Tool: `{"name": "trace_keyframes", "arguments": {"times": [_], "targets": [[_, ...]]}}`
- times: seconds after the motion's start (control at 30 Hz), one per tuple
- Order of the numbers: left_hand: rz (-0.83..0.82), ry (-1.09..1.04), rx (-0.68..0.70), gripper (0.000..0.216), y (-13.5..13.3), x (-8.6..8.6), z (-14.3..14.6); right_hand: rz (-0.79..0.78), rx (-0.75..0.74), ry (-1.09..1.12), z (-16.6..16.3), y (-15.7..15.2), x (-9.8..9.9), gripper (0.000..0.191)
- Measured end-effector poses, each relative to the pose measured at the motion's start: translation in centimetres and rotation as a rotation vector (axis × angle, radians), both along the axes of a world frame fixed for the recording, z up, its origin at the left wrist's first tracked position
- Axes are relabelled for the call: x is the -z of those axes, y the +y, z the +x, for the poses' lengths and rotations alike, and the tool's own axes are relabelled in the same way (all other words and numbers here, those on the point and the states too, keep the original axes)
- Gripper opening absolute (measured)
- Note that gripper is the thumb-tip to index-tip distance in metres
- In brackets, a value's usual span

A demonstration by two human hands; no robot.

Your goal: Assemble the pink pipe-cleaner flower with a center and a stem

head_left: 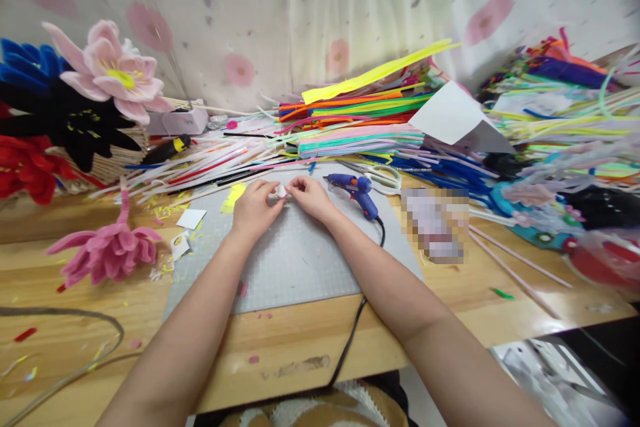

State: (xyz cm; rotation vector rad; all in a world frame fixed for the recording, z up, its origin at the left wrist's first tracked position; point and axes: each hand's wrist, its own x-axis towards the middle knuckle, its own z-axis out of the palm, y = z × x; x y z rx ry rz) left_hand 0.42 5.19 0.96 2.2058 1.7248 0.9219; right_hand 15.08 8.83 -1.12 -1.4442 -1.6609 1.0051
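Note:
My left hand [253,209] and my right hand [311,196] meet over the far part of a grey cutting mat [295,260]. Both pinch a small white piece [280,193] between their fingertips; what it is cannot be made out. A blue glue gun [357,191] lies just right of my right hand, its black cord [356,320] running toward me off the table edge.
A pink pipe-cleaner flower [107,250] lies on the wooden table at left. Pink, black, blue and red flowers [70,100] stand at far left. Heaps of coloured pipe cleaners [365,127] fill the back and right. Scissors [383,178] lie behind the glue gun.

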Motion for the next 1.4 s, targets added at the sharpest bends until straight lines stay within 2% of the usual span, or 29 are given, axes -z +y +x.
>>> {"name": "trace_keyframes", "arguments": {"times": [0.07, 0.23, 0.3, 0.53, 0.73, 1.1, 1.4], "targets": [[0.008, -0.069, -0.057, 0.029, 0.0, -0.2, -0.4, -0.029, 0.02, -0.009, 0.1, 0.2, -0.2, 0.015], [0.128, -0.228, -0.309, 0.03, 0.2, 0.1, -1.9, -0.073, 0.012, -0.128, 0.3, 0.4, -0.2, 0.016], [0.157, -0.241, -0.335, 0.032, 0.3, 0.3, -2.2, -0.071, 0.004, -0.169, 0.2, 0.4, -0.2, 0.017], [0.132, -0.249, -0.202, 0.048, 0.0, 0.4, -1.7, -0.09, 0.022, -0.29, -0.2, 0.0, -0.8, 0.015], [0.061, -0.241, -0.105, 0.055, -0.1, 0.6, -1.6, -0.099, 0.032, -0.31, -0.4, -0.2, -1.3, 0.014], [0.057, -0.019, 0.094, 0.055, -0.2, 0.4, -1.0, -0.069, 0.019, -0.335, -0.3, -0.5, -1.7, 0.014], [0.02, 0.077, 0.135, 0.054, -0.2, 0.3, -0.8, -0.035, 0.031, -0.364, -0.5, -0.6, -1.5, 0.012]]}}
